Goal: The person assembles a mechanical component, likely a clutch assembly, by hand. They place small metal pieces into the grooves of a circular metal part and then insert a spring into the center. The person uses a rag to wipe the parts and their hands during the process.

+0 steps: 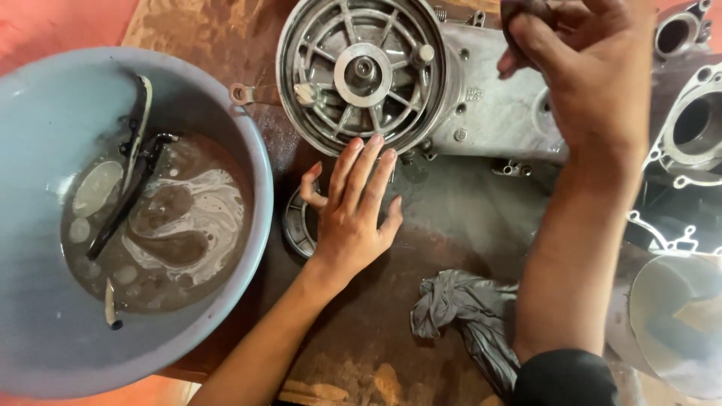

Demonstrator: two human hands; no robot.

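A grey metal engine cover (451, 90) with a round spoked part (361, 71) lies on a rusty brown work surface (421, 248). My left hand (350, 210) rests flat with fingers apart, its fingertips touching the lower rim of the spoked part, and it covers a small round metal piece (297, 225). Over the cover's upper right end, my right hand (590, 64) is closed on a dark cloth (519, 11).
At the left stands a large blue-grey basin (45, 323) of dirty brown liquid with dark parts (135, 173) soaking in it. A crumpled grey rag (466, 316) lies near my right forearm. More metal engine casings (696, 128) and a shiny metal bowl (677, 316) sit at the right.
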